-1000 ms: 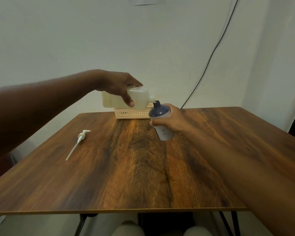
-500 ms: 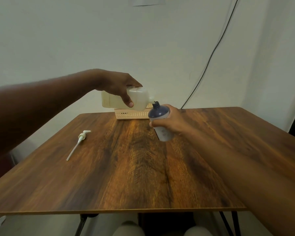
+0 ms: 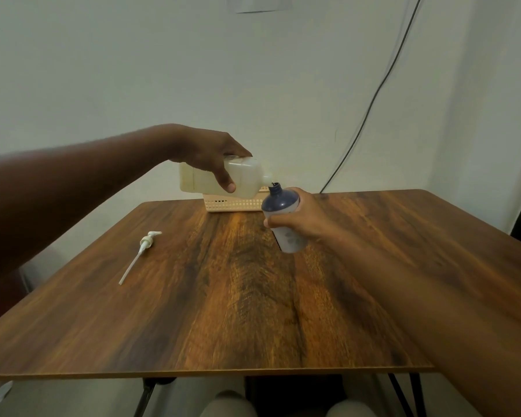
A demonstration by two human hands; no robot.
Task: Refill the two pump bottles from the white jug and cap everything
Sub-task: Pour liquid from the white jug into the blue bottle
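Two hands, one pour going on
Left hand (image 3: 211,152) grips white jug (image 3: 223,182) tipped at blue bottle (image 3: 283,218), right hand (image 3: 295,221) wrapped round it; I'd keep spout over neck, pour slow.

**Jug and bottle sink a touch and close up**

Just above the middle of the frame, the white jug (image 3: 244,179) in the left hand (image 3: 211,152) sits slightly lower than a second ago, so its underside now covers a little more of the cream basket (image 3: 235,203) behind it. The pump bottle (image 3: 280,201) gripped by the right hand (image 3: 295,221) has also dipped a little. Its open neck (image 3: 275,188) has shifted slightly left, so it now lies closer under the jug's spout (image 3: 266,177). The shifts are small.
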